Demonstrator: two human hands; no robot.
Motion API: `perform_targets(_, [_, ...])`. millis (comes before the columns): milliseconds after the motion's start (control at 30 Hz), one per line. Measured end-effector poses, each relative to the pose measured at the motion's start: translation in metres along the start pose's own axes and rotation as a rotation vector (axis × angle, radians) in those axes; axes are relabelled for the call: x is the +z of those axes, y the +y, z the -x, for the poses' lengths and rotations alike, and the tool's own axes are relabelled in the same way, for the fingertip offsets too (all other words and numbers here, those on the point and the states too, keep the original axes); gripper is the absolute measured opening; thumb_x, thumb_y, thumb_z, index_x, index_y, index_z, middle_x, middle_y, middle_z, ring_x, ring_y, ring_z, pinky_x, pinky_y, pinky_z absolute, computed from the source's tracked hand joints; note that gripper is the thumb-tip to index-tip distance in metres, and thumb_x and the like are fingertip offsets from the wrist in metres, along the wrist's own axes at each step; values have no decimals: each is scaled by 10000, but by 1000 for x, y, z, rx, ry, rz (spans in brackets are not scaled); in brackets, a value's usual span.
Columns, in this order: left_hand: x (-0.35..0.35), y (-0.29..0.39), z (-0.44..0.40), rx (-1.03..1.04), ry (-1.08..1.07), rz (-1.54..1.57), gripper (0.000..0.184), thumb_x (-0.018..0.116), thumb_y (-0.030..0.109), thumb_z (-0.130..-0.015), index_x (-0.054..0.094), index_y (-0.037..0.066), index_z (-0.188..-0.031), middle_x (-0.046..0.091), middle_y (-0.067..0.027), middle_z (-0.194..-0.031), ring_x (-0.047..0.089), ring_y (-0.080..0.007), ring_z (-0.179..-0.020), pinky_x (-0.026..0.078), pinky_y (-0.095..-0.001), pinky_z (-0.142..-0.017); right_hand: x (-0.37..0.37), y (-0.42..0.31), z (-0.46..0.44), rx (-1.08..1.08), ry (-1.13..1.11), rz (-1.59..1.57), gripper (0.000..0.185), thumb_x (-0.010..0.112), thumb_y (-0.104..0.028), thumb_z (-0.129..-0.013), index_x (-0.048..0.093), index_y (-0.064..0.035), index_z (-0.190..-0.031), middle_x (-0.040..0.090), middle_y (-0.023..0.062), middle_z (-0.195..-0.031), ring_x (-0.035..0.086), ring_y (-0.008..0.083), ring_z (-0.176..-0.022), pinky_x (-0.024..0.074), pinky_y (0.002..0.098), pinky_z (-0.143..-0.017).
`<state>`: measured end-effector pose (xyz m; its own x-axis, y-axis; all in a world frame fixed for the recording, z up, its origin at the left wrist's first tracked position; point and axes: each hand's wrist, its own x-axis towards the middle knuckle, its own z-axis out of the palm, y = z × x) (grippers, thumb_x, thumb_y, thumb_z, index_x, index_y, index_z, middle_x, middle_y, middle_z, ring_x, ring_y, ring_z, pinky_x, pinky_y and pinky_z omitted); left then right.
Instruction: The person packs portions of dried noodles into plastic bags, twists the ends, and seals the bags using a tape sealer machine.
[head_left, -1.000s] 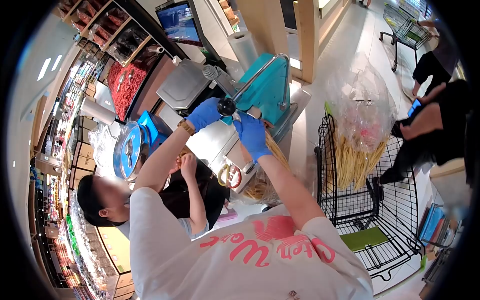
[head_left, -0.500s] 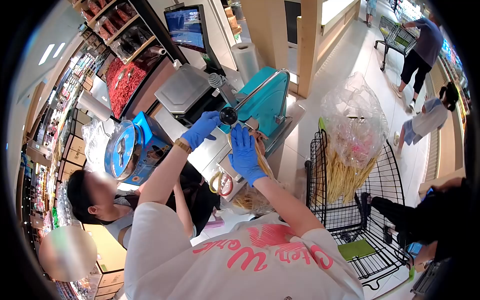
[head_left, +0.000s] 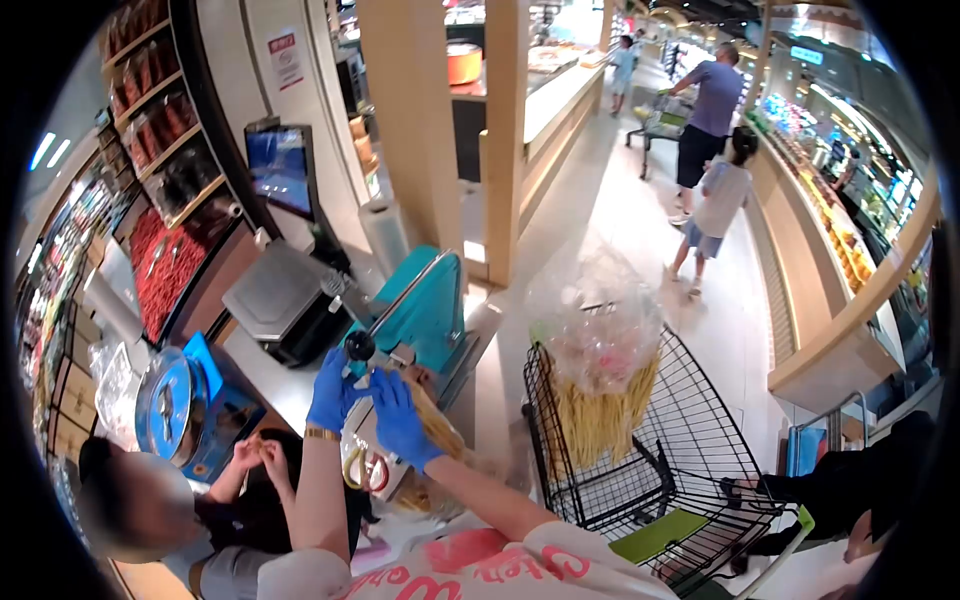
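One bundle of pale yellow strips (head_left: 441, 425) lies beside a teal machine (head_left: 415, 300), close to the right edge of the surface (head_left: 285, 380), and runs from the machine toward the near edge. The right hand (head_left: 402, 415) is laid along the bundle, fingers extended and close together; this placement probably keeps the strips gathered and aligned with the machine. The left hand (head_left: 332, 393) is positioned just below the black knob (head_left: 360, 346) of the lever, with bent fingers meeting the right fingertips; this position presumably keeps the knob within reach.

Near the wrists are one yellow loop (head_left: 354, 468) and one red loop (head_left: 377, 472). A flat-topped scale (head_left: 278, 290) occupies the far side of the surface, left of the machine. A blue box (head_left: 228, 420) carrying a round pan stands toward the left end; a co-worker's hands (head_left: 260, 455) are raised nearby. To the right, a wire cart (head_left: 700, 445) stands on the floor, holding long yellow sticks (head_left: 605, 425) partly sheathed in a clear bag (head_left: 590, 310), likely set close for supply.

The gloves conceal the bundle's machine end and the underside of both grips. Whether the left fingers hold anything, and how firmly the right fingers close, cannot be told. The co-worker's held item is too small to identify.
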<state>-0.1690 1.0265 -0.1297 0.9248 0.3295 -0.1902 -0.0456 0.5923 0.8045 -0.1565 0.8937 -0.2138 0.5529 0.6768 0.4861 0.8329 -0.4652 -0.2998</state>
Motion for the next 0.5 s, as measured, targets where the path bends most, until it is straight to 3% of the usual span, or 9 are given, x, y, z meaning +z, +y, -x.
perform_targets(100, [3, -6, -2, 60, -14, 37, 188, 467, 219, -913, 480, 114, -1069, 560, -82, -967, 607, -232, -807, 577, -429, -605, 1, 9, -3, -31, 69, 101, 560, 456, -83, -743, 356, 68, -1273, 282, 213, -1388, 258, 399, -1280, 218, 436, -1060])
perform_targets(167, [-16, -18, -18, 167, -129, 8, 231, 471, 263, -914, 476, 158, -1120, 536, -59, -1023, 580, -226, -878, 561, -504, -649, -7, 15, 1, -46, 157, -322, 580, 489, 6, -690, 388, 47, -1259, 352, 209, -1339, 285, 372, -1267, 250, 402, -1047])
perform_targets(300, [-13, -24, -20, 197, -65, 9, 219, 473, 273, -912, 479, 147, -1091, 530, -55, -1025, 573, -229, -902, 562, -508, -645, -18, 44, 9, -52, 148, -601, 446, 517, -32, -731, 481, -5, -1174, 489, 163, -1206, 426, 335, -1155, 329, 381, -997])
perform_targets(367, [-13, -24, -11, 170, 9, 2, 205, 478, 280, -910, 492, 145, -1064, 526, -50, -999, 573, -218, -888, 558, -504, -657, -24, 48, 6, 114, 486, -988, 203, 482, -163, -875, 568, -22, -994, 589, 102, -986, 546, 213, -1017, 411, 344, -912])
perform_targets(400, [-5, -20, -18, 164, 24, 0, 170, 483, 269, -908, 495, 151, -1029, 537, -56, -949, 587, -217, -825, 560, -472, -634, -48, 50, -11, 191, 403, -1039, 215, 521, -182, -855, 551, -33, -1006, 572, 89, -985, 548, 220, -974, 422, 351, -895])
perform_targets(433, [-3, -19, -10, 141, 97, -1, 135, 489, 258, -907, 498, 156, -995, 548, -63, -899, 600, -216, -761, 562, -441, -612, -55, 53, -24, 271, 287, -1360, 266, 533, -249, -859, 539, -42, -1026, 562, 76, -976, 562, 204, -942, 445, 353, -870])
perform_targets(467, [-9, -21, -15, 121, 24, 2, 141, 480, 252, -911, 509, 133, -980, 555, -47, -853, 596, -203, -739, 557, -422, -615, -61, 56, -36, 397, 195, -1667, 321, 545, -316, -864, 527, -52, -1046, 552, 62, -968, 575, 189, -910, 468, 354, -844])
perform_targets(500, [-26, -35, -40, 175, -42, 34, 152, 472, 247, -916, 520, 114, -974, 559, -34, -818, 594, -195, -716, 557, -416, -615, -105, 39, -50, 316, 95, -1861, 388, 523, -348, -874, 512, -25, -1088, 562, 72, -975, 608, 192, -862, 510, 356, -793])
